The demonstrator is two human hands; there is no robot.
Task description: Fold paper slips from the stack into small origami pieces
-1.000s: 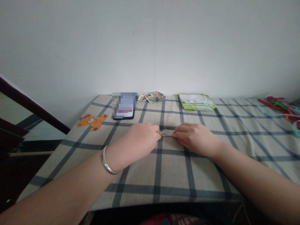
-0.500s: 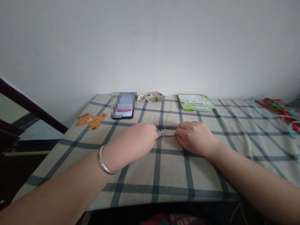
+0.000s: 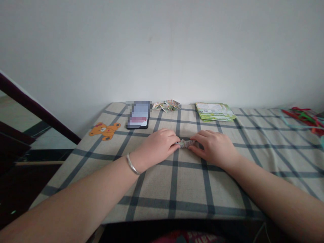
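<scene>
A small folded strip of printed paper (image 3: 186,143) lies low over the checked tablecloth, between my two hands. My left hand (image 3: 163,143), with a silver bangle on its wrist, pinches the strip's left end between thumb and fingers. At the other end my right hand (image 3: 215,145) grips the paper with its thumb below and fingers above. Both fingertips cover the ends of the strip; only its middle shows.
Along the wall lie a phone (image 3: 138,114) with a lit screen, several folded paper pieces (image 3: 167,105) and a stack of green printed sheets (image 3: 214,112). Coloured ribbons (image 3: 303,116) sit at the far right. An orange bear figure (image 3: 105,131) is at the left edge of the tablecloth (image 3: 152,182).
My left hand has turned at the wrist, and its thumb now shows on the near side of the strip. My right thumb has come lower, away from the fingers. The view has shifted slightly.
</scene>
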